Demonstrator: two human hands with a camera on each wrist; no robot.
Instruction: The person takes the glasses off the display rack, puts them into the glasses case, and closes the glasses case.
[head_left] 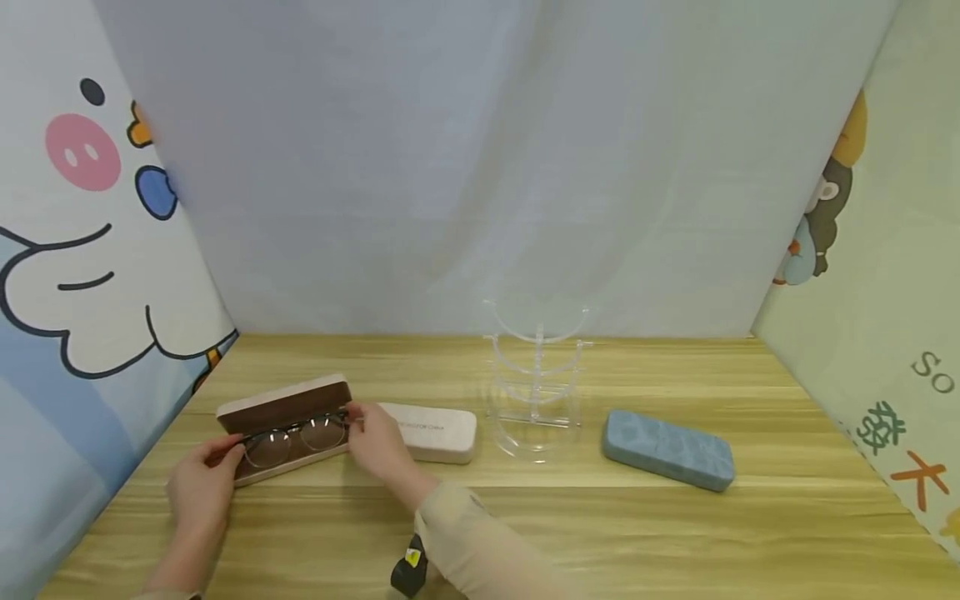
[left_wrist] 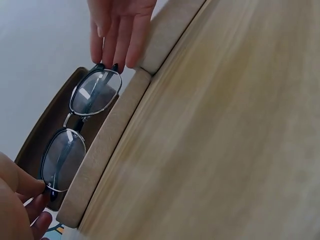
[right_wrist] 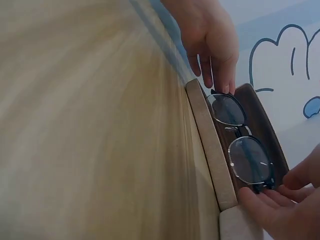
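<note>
A pair of eyeglasses [head_left: 296, 442] with dark upper rims and clear lenses lies in an open glasses case [head_left: 258, 416], pale outside and brown inside. My left hand [head_left: 201, 483] pinches the glasses' left end; the thumb shows against the frame corner in the left wrist view. At the other end is my right hand [head_left: 381, 442], its fairly straight fingertips [left_wrist: 132, 57] touching the frame's dark corner, thumb held apart. Both lenses face me, and the folded temples [right_wrist: 257, 155] show through them.
A closed white case [head_left: 438, 433] sits right beside the open one. Further right are a clear tiered stand [head_left: 536, 400] and a closed blue case [head_left: 667, 450]. A black object with a yellow mark [head_left: 409, 568] is near my right sleeve. Printed cloths and a plain curtain border the wooden-patterned table.
</note>
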